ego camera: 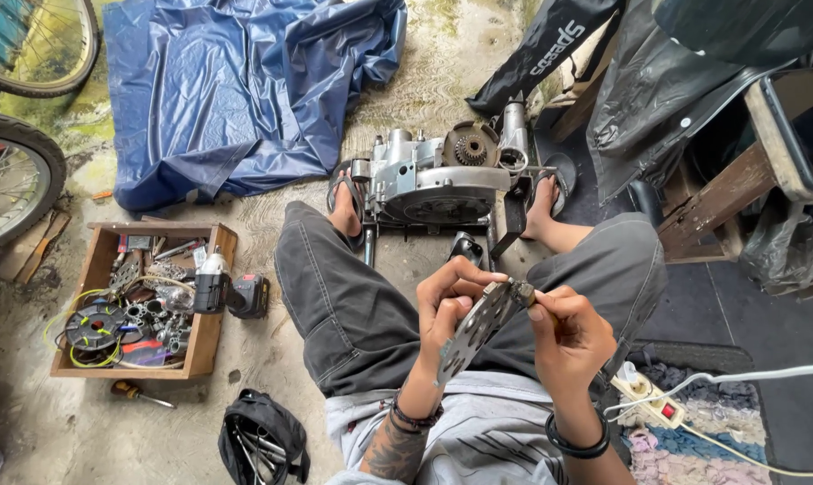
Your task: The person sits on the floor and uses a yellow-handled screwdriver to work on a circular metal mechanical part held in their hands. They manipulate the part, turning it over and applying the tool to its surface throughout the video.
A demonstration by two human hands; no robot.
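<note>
Up close, above the lap, both hands hold a flat grey metal plate full of round holes, its edge toward the camera. The left hand grips it with fingers curled over the upper edge and thumb behind; the right hand pinches a small dark part at the plate's top corner between thumb and forefinger. The plate's long axis runs diagonally, its low end toward the left wrist and its high end up and right toward the right fingertips. Farther off on the concrete floor, an engine sits between the sandalled feet. A wooden box of tools lies to the left, with a blue tarp beyond.
</note>
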